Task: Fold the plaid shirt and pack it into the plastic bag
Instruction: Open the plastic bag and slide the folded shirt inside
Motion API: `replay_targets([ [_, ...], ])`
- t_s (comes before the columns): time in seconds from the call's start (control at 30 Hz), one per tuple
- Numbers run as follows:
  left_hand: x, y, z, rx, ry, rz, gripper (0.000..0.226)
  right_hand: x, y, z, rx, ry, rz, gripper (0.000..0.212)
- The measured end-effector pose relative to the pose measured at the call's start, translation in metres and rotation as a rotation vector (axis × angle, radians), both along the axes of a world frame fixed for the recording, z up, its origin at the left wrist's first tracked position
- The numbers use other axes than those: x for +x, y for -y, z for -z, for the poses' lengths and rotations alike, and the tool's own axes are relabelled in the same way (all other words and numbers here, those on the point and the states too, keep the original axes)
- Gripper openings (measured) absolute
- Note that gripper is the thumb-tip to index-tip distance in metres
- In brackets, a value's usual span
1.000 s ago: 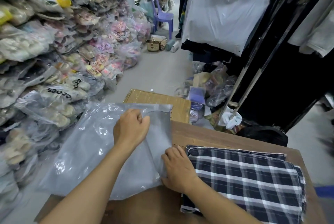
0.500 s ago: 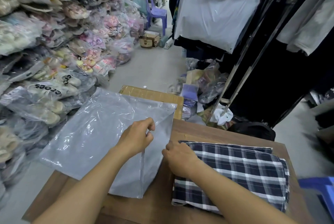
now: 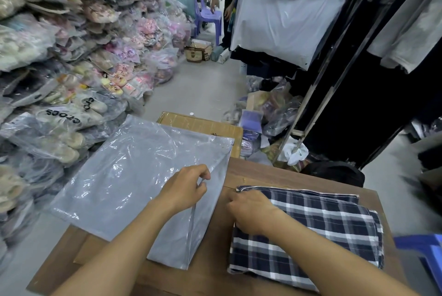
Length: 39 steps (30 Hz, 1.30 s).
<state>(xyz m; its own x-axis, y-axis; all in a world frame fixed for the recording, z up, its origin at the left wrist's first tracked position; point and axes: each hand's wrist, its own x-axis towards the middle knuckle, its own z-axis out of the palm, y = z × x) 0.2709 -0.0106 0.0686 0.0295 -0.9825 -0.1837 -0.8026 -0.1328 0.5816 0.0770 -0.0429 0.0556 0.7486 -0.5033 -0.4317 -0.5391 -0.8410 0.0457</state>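
A navy and white plaid shirt (image 3: 318, 231) lies folded on the right half of the wooden table (image 3: 215, 271). A clear grey plastic bag (image 3: 124, 176) lies flat on the left half and overhangs the table's far edge. My left hand (image 3: 184, 188) pinches the upper layer of the bag's open right edge and lifts it a little. My right hand (image 3: 251, 212) rests on the shirt's near left corner with the fingers curled over the fabric edge, just right of the bag's mouth.
Bagged shoes (image 3: 71, 68) are piled high along the left. A cardboard box (image 3: 203, 126) sits just beyond the table. Clothes racks (image 3: 334, 80) and loose bags stand at the right. A purple chair (image 3: 208, 16) and a person stand far down the aisle. A blue stool (image 3: 425, 252) is at the right edge.
My left hand slid to the bag's right edge and raised its top layer. My right hand left the bag and settled on the shirt's left corner. The view has shifted slightly.
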Motion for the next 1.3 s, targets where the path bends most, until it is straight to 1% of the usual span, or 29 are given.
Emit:
replay_targets([
  [0.1, -0.001, -0.001, 0.003, 0.013, -0.003, 0.013, 0.011, 0.003, 0.004, -0.02, -0.047, 0.151, -0.004, 0.023],
  [0.17, -0.003, -0.001, 0.004, 0.011, -0.023, 0.008, 0.013, 0.012, 0.003, -0.028, -0.055, 0.208, 0.016, 0.024],
  [0.23, -0.004, -0.001, 0.005, 0.003, -0.055, -0.018, 0.014, 0.023, 0.002, -0.025, -0.035, 0.221, 0.043, 0.027],
  [0.33, -0.004, -0.003, 0.005, -0.009, -0.05, -0.045, 0.016, 0.03, 0.003, -0.009, 0.007, 0.215, 0.069, 0.029],
  [0.43, -0.001, -0.005, 0.005, -0.051, -0.08, -0.075, 0.016, 0.032, 0.002, 0.009, 0.014, 0.268, 0.063, 0.029],
  [0.53, -0.005, -0.006, 0.004, -0.082, -0.097, -0.078, 0.015, 0.037, 0.001, 0.021, -0.032, 0.274, 0.034, 0.041],
  [0.6, -0.011, -0.007, 0.003, -0.112, -0.08, -0.062, 0.015, 0.041, 0.004, 0.025, -0.027, 0.293, 0.056, 0.048],
  [0.63, -0.012, -0.007, 0.002, -0.139, -0.066, -0.064, 0.016, 0.044, 0.006, 0.026, 0.007, 0.358, 0.088, 0.049],
  [0.7, -0.011, -0.005, 0.002, -0.188, -0.072, -0.105, 0.019, 0.045, 0.009, 0.03, 0.137, 0.511, 0.173, 0.053],
  [0.8, -0.01, 0.0, 0.003, -0.177, -0.082, -0.137, 0.017, 0.031, 0.012, 0.036, 0.279, 0.659, 0.263, 0.059],
  [0.83, -0.012, 0.0, 0.005, -0.158, -0.067, -0.122, 0.017, 0.021, 0.014, 0.036, 0.295, 0.718, 0.301, 0.054],
  [0.87, -0.014, 0.0, 0.006, -0.141, -0.046, -0.094, 0.017, 0.009, 0.017, 0.035, 0.279, 0.782, 0.346, 0.045],
  [0.9, -0.018, 0.0, 0.008, -0.121, -0.022, -0.058, 0.018, -0.005, 0.022, 0.036, 0.227, 0.809, 0.399, 0.035],
  [0.93, -0.022, -0.001, 0.01, -0.103, 0.007, -0.02, 0.02, -0.022, 0.03, 0.036, 0.148, 0.776, 0.461, 0.03],
  [0.97, -0.026, -0.002, 0.011, -0.088, 0.042, 0.019, 0.022, -0.04, 0.038, 0.036, 0.081, 0.677, 0.538, 0.033],
  [1.0, -0.029, -0.003, 0.013, -0.073, 0.086, 0.054, 0.025, -0.057, 0.046, 0.035, 0.046, 0.552, 0.621, 0.041],
  [1.07, -0.035, -0.002, 0.014, -0.05, 0.179, 0.113, 0.027, -0.087, 0.059, 0.031, 0.06, 0.379, 0.743, 0.052],
  [1.13, -0.041, 0.0, 0.015, -0.032, 0.236, 0.153, 0.028, -0.109, 0.069, 0.031, 0.123, 0.273, 0.764, 0.051],
  [1.2, -0.046, 0.002, 0.015, -0.012, 0.31, 0.185, 0.027, -0.12, 0.077, 0.031, 0.205, 0.219, 0.743, 0.049],
  [1.3, -0.055, 0.004, 0.015, 0.041, 0.41, 0.224, 0.021, -0.12, 0.08, 0.031, 0.257, 0.223, 0.766, 0.05],
])
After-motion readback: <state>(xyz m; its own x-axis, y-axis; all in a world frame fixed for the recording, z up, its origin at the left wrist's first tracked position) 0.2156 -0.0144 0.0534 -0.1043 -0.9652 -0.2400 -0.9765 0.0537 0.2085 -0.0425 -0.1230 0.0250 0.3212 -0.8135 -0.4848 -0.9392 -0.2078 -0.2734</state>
